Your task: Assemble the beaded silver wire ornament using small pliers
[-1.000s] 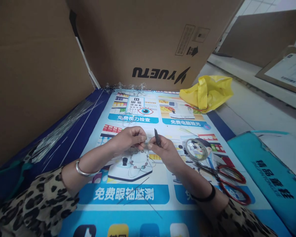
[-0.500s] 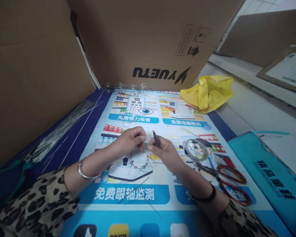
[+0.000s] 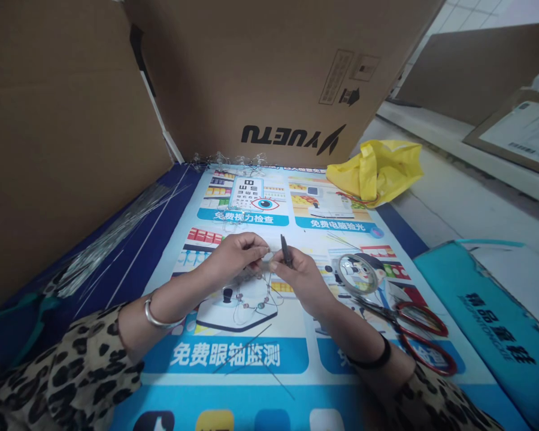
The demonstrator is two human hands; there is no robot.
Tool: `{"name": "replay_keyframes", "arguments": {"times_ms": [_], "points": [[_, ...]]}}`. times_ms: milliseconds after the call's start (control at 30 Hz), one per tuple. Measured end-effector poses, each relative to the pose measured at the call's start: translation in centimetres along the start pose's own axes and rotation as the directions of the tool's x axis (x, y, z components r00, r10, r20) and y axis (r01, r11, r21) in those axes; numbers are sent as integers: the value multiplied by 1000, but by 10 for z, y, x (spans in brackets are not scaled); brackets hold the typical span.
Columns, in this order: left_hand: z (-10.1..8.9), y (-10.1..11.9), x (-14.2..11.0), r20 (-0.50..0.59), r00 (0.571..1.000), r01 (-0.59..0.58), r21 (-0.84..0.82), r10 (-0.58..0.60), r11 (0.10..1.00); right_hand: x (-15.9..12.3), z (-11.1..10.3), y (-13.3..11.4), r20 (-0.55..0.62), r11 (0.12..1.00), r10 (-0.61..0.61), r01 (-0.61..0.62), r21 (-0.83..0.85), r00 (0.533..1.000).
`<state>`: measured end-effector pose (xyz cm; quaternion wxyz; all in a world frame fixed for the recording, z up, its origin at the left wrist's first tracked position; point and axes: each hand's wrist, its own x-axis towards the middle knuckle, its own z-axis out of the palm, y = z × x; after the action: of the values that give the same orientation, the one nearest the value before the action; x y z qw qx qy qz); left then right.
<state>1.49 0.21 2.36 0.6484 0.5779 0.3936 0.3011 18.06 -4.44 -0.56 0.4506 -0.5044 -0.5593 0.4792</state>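
My left hand (image 3: 245, 254) is closed in a pinch on the upper end of a thin wire strung with small coloured beads (image 3: 260, 305). The beaded loop hangs below my fingers over the printed sheet. My right hand (image 3: 302, 275) is closed around a slim black tool (image 3: 286, 251), perhaps tweezers, its tip pointing up and away. The thumb and forefinger of that hand also meet close to the wire, near my left fingertips. Exactly what lies between these fingertips is too small to make out.
Red-handled scissors (image 3: 424, 335) and a roll of clear tape (image 3: 358, 273) lie to the right. Further out are a yellow bag (image 3: 377, 173) and a teal package (image 3: 480, 311). Thin wires (image 3: 117, 239) lie at left; tall cardboard (image 3: 251, 72) stands behind, with clear wire pieces (image 3: 233, 159) before it.
The view has shifted very slightly. Both hands stay almost in place, and the black tool stands a touch more upright in my right hand.
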Motion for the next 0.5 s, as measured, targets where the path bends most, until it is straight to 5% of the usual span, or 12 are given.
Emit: {"name": "replay_keyframes", "arguments": {"times_ms": [333, 433, 500], "points": [[0, 3, 0, -67, 997, -45, -147, 36, 988, -3, -2, -9, 24, 998, -6, 7, -63, 1000], [-3, 5, 1, -58, 998, -28, -245, 15, 969, -1, -10, -9, 27, 955, -68, 73, -286, 997], [-5, 6, 1, -61, 998, -2, -271, -15, 963, 1, -17, -6, 19, 804, -218, 191, -564, 976]]}}
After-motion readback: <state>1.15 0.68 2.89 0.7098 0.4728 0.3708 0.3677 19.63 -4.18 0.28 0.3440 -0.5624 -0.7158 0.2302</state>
